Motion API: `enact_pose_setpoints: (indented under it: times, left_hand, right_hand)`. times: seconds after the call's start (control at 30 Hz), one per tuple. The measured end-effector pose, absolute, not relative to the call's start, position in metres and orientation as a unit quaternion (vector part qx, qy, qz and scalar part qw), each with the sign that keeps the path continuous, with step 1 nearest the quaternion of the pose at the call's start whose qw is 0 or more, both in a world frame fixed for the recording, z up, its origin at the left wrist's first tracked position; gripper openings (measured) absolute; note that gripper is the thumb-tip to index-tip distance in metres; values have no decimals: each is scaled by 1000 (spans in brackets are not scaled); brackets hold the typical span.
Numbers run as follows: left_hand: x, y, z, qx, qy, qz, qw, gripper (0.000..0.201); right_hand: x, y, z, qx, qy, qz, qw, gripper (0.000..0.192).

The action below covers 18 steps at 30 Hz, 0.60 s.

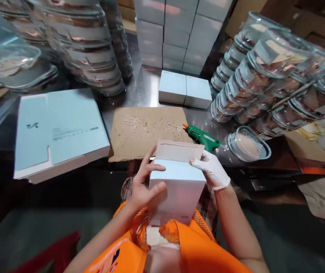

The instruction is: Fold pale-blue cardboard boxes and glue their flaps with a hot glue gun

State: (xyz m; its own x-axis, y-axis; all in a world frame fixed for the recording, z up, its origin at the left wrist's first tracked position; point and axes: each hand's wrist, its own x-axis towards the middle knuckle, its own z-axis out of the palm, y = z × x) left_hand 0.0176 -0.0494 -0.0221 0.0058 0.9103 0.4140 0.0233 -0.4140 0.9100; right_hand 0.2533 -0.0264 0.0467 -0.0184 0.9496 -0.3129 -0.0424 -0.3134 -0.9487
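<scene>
A white cardboard box is held upright against my front, its far flap standing up. My left hand, bare, grips the box's left side, with a finger on the top panel and the thumb on the near face. On the right, my right hand wears a white glove and pinches the flap's right edge by the top panel. Just beyond it, a green glue gun with an orange tip lies beside a brown cardboard sheet strewn with dried glue bits.
Flat white box blanks are stacked at left. Two closed white boxes stand behind the sheet, before a wall of stacked boxes. Round glass containers rise in stacks at left and right. A small glass bowl sits near the right table edge.
</scene>
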Motion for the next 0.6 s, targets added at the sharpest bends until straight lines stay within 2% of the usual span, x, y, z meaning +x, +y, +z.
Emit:
enact_pose_setpoints:
  times: [0.1, 0.17, 0.2, 0.23, 0.3, 0.37, 0.5, 0.53, 0.57, 0.6]
  left_hand:
    - [21, -45, -26, 522, 365, 643, 424, 56]
    - [20, -42, -30, 497, 321, 664, 457, 65]
    - [18, -40, -31, 504, 309, 660, 464, 62]
    - [15, -39, -32, 521, 310, 648, 461, 54]
    - [10, -39, -32, 558, 332, 621, 439, 37]
    - [7, -40, -30, 579, 344, 609, 420, 34]
    - [8, -43, -22, 595, 339, 608, 401, 28]
    - [7, -44, -19, 601, 344, 604, 395, 28]
    - [5, -44, -15, 606, 354, 600, 384, 29]
    - [1, -44, -12, 603, 369, 607, 363, 29]
  right_hand:
    - [265, -29, 37, -499, -491, 557, 446, 73]
    - [274, -34, 39, -424, -601, 534, 418, 87]
    - [276, -36, 41, -392, -652, 512, 400, 91]
    - [276, -38, 44, -371, -695, 482, 383, 88]
    - [270, -41, 48, -353, -754, 415, 366, 63]
    - [262, -41, 49, -339, -780, 374, 369, 39]
    - [255, -40, 38, -319, -776, 384, 385, 26]
    - [258, -42, 34, -334, -768, 389, 383, 28]
    - [262, -46, 29, -361, -752, 391, 389, 39]
    - [266, -52, 24, -400, -725, 385, 408, 59]
